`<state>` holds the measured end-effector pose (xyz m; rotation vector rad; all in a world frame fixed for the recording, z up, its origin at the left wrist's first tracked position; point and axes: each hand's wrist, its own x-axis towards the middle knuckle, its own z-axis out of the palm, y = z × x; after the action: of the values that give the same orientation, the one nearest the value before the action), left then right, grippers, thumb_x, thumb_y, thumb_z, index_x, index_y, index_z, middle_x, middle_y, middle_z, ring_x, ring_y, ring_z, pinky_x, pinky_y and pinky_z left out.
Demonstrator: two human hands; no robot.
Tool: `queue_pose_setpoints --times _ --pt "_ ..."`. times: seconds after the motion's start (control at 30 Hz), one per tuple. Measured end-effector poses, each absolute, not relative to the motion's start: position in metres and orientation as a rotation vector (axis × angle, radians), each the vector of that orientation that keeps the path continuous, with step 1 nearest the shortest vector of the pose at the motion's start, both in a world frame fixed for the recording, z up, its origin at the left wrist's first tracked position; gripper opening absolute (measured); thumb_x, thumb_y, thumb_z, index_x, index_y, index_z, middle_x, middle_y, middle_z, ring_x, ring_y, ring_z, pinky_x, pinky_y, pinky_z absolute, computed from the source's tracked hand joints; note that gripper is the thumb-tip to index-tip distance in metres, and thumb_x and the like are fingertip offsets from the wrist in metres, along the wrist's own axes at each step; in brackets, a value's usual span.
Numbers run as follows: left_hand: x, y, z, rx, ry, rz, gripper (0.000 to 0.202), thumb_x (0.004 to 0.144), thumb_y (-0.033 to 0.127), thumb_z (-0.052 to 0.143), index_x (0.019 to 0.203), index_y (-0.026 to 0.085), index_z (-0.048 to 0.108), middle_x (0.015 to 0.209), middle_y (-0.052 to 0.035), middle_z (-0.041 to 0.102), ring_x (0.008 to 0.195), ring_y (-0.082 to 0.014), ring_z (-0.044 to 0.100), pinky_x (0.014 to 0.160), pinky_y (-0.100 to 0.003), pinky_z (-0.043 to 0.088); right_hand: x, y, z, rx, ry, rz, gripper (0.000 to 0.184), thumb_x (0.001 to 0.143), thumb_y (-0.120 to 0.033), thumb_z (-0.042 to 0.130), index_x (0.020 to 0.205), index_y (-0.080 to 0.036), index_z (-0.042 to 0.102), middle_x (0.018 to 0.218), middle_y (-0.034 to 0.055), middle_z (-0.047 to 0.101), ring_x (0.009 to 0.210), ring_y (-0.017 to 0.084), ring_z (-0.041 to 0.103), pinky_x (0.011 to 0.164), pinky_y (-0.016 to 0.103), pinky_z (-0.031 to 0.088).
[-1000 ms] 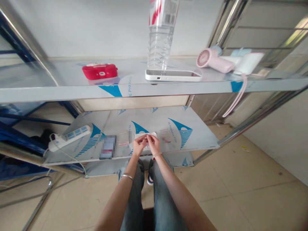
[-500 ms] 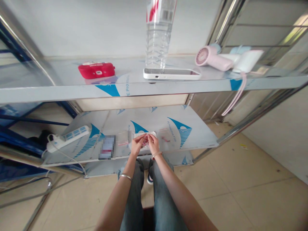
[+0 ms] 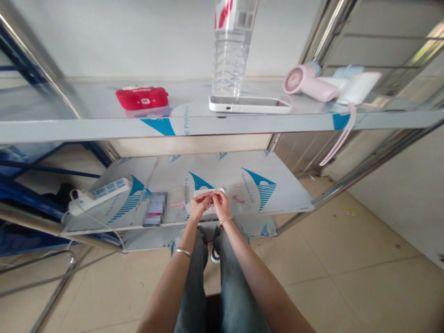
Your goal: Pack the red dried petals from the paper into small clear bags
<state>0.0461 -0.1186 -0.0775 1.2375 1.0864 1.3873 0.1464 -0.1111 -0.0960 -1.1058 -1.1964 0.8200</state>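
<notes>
My left hand (image 3: pixel 198 206) and my right hand (image 3: pixel 221 206) meet over a white tray-like piece (image 3: pixel 200 192) on the lower shelf. Both are closed, thumbs and fingertips pinched close together. Whatever they pinch is too small to make out. Small red and pale bits (image 3: pixel 210 206), bead-like, show between and below the fingers. To the left of my hands lies a clear plastic bag (image 3: pixel 178 196) with a pinkish red strip along its edge. A second clear bag (image 3: pixel 237 194), with small reddish pieces in it, rests to the right.
The lower shelf (image 3: pixel 229 169) also bears a phone with a blurred screen (image 3: pixel 155 209) and a white power strip (image 3: pixel 100 195). Across the upper shelf stand a red case (image 3: pixel 142 97), a water bottle (image 3: pixel 231 55), a white-cased phone (image 3: pixel 249 105) and a pink handheld fan (image 3: pixel 308 83) with a hanging strap.
The view has shifted slightly. My hands stay over the white piece, with the fingertips a little differently placed; the things on the shelves have not moved.
</notes>
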Motion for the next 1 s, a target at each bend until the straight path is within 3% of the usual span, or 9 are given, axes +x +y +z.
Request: queue_pose_setpoints --times 0.27,0.6,0.9,1.0 --pt "0.0483 -0.1216 -0.0776 1.513 1.158 1.307 0.032 0.075 0.034 0.061 0.099 0.015 0.071 0.094 -0.0093 0.072 0.081 -0.0196 0.066 0.07 -0.029 0.053 0.1478 -0.1125 -0.0957 -1.15 -1.263 0.761 0.027 0.082 -0.046 0.049 0.074 -0.021 0.053 0.07 0.0019 0.059 0.066 0.016 0.056 0.065 0.028 0.046" --pt "0.0492 -0.1206 -0.0755 1.267 1.15 1.387 0.03 0.075 0.035 0.058 0.088 0.013 0.074 0.084 -0.0081 0.073 0.082 -0.0203 0.066 0.074 -0.03 0.053 0.1421 -0.1101 -0.1016 -1.188 -1.258 0.715 0.022 0.085 -0.037 0.044 0.076 -0.022 0.057 0.072 0.0038 0.06 0.075 0.02 0.056 0.071 0.031 0.046" --pt "0.047 -0.1203 -0.0784 1.398 1.264 1.456 0.026 0.075 0.032 0.059 0.089 0.015 0.072 0.089 -0.0094 0.073 0.082 -0.0208 0.067 0.075 -0.031 0.054 0.1415 -0.1131 -0.0996 -1.191 -1.346 0.701 0.014 0.081 -0.032 0.044 0.074 -0.022 0.052 0.069 0.0024 0.058 0.066 0.018 0.055 0.064 0.029 0.044" --pt "0.0467 -0.122 -0.0775 1.471 1.362 1.478 0.025 0.076 0.032 0.059 0.091 0.016 0.072 0.099 -0.0094 0.071 0.091 -0.0221 0.066 0.081 -0.033 0.052 0.1405 -0.1149 -0.1008 -1.225 -1.393 0.666 0.018 0.084 -0.033 0.041 0.077 -0.021 0.053 0.069 0.003 0.06 0.064 0.018 0.055 0.062 0.029 0.044"
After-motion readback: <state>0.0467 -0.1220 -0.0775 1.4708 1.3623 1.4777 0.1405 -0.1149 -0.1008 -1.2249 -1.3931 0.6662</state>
